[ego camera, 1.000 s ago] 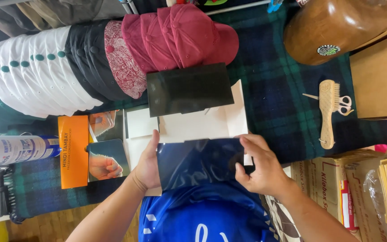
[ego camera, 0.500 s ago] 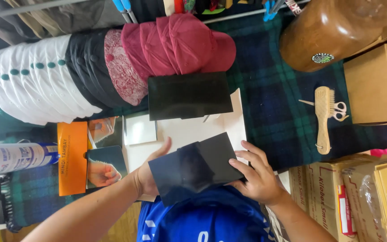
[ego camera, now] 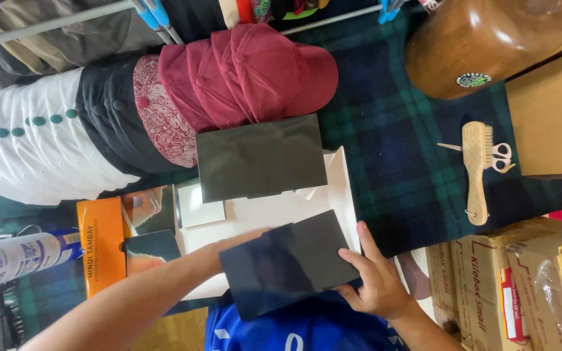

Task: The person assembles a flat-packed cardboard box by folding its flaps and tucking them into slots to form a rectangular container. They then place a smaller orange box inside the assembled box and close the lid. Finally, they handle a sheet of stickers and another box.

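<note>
- One view only, from the head camera looking down: two hands hold a dark glossy sheet (ego camera: 287, 270) low in the frame, above the person's blue shirt (ego camera: 294, 328).
- Right hand (ego camera: 375, 279): fingers spread and partly curled, fingertips and thumb pinching the sheet's right edge; it has the clearer hold that shows.
- Left hand (ego camera: 226, 250): mostly hidden behind the sheet, only the wrist and the heel of the hand showing at its upper left corner. How far its fingers are closed I cannot tell, though it appears to support the sheet from beneath.
- Sheet's position: it lies between the two hands, touching both, just in front of the chest and overlapping the near edge of a white flat box (ego camera: 281, 208) on the plaid cloth (ego camera: 398, 156).
- Long axis: the sheet is a rectangle whose long side runs across the frame from left to right, tilted so the right end sits higher than the left. Its glossy face points up toward the camera.
- Beyond it: a second dark sheet (ego camera: 261, 159), matte and nearly level, rests on the far part of the white box, apart from the held one, with bare white between them.
- Farther still: a row of stacked caps, maroon (ego camera: 255, 75) beside black and white ones, just touching the far sheet's upper edge.
- Off to the right, well apart: a wooden brush (ego camera: 477, 172) with small scissors (ego camera: 499, 156) beside it.
</note>
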